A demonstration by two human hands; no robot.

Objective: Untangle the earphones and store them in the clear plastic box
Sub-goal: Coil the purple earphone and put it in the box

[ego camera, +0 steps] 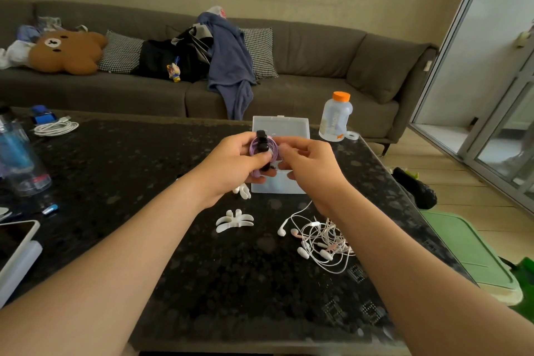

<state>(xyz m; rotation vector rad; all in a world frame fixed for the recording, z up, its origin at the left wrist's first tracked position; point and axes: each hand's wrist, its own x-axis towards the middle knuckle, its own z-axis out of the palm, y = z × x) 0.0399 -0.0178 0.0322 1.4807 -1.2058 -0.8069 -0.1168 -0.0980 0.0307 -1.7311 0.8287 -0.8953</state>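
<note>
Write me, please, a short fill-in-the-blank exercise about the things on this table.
1. The left hand and right hand together hold a coiled earphone cable coloured ____.
2. The bottle beside the clear plastic box has a cap coloured ____.
3. The tangled white earphones lie on the table, on the person's ____ side.
Missing words: purple; orange; right.
</note>
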